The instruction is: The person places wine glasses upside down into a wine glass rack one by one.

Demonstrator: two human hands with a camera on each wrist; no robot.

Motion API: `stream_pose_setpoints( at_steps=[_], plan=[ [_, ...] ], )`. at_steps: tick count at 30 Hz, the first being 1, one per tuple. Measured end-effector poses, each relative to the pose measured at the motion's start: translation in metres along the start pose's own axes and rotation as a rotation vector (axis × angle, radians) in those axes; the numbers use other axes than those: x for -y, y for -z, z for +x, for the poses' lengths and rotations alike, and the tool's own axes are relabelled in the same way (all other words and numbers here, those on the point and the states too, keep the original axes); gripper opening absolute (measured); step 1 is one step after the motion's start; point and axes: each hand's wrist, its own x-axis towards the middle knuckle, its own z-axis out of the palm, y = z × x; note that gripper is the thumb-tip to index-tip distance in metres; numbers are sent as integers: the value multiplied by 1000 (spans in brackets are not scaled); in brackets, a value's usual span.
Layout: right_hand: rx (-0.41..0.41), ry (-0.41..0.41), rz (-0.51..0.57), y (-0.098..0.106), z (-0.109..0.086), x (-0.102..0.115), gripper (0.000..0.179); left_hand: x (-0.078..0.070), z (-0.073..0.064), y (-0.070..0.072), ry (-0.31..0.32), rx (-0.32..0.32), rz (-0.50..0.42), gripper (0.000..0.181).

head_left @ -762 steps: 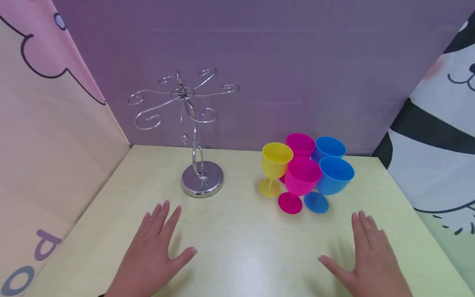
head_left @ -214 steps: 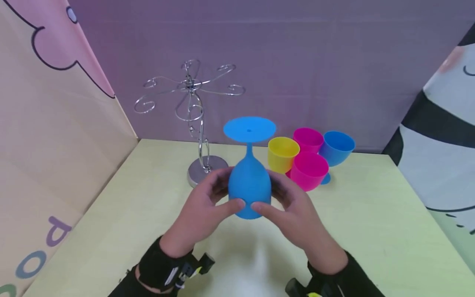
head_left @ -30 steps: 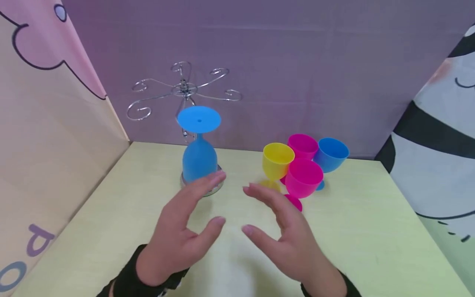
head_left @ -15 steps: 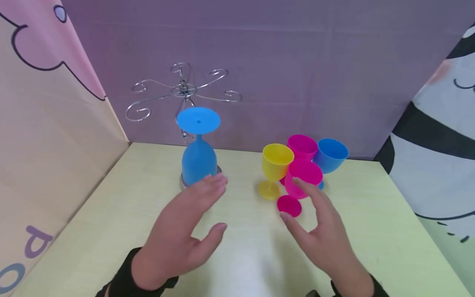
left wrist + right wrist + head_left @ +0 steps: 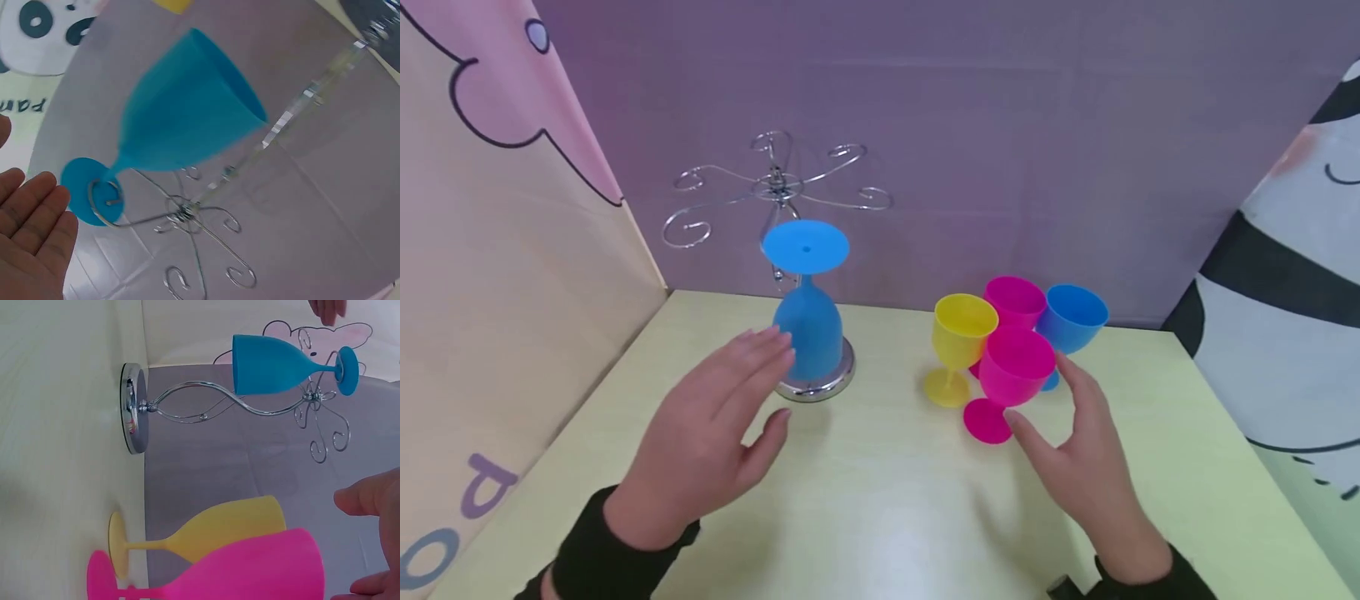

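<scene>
A blue plastic goblet (image 5: 807, 321) hangs upside down from a curled wire arm of the chrome rack (image 5: 778, 185); in the left wrist view its round foot (image 5: 81, 187) sits in the curl. My left hand (image 5: 700, 442) is held beside that goblet, fingers extended and nothing in them. At the right, my right hand (image 5: 1093, 467) reaches towards the front pink goblet (image 5: 1017, 371), thumb and fingers spread at its right side. In the right wrist view a gap shows between the thumb (image 5: 356, 497) and the pink bowl (image 5: 262, 565).
A yellow goblet (image 5: 962, 333), another pink one (image 5: 1015, 298) and a second blue one (image 5: 1075, 315) stand upright, grouped close to the front pink goblet. The rack's round base (image 5: 820, 392) rests on the pale table (image 5: 880, 492). A purple backdrop (image 5: 955, 142) rises behind.
The blue goblet stood on the table at first, then was held inverted in both hands, and now hangs on the rack. My right hand has moved right to the pink goblet; my left drew leftward.
</scene>
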Motion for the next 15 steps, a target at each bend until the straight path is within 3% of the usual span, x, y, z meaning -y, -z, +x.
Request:
stream_pose_setpoints(
  at_steps=[5,12,15],
  plan=[
    [44,-57,0,0,4,-5,89,19,-13,10,77,41,46,51],
    [68,-143,-47,-3,14,-16,98,44,-14,19,159,-36,47,53],
    [83,-193,-10,-5,18,-22,99,52,-12,21,238,-41,75,55]
  ],
)
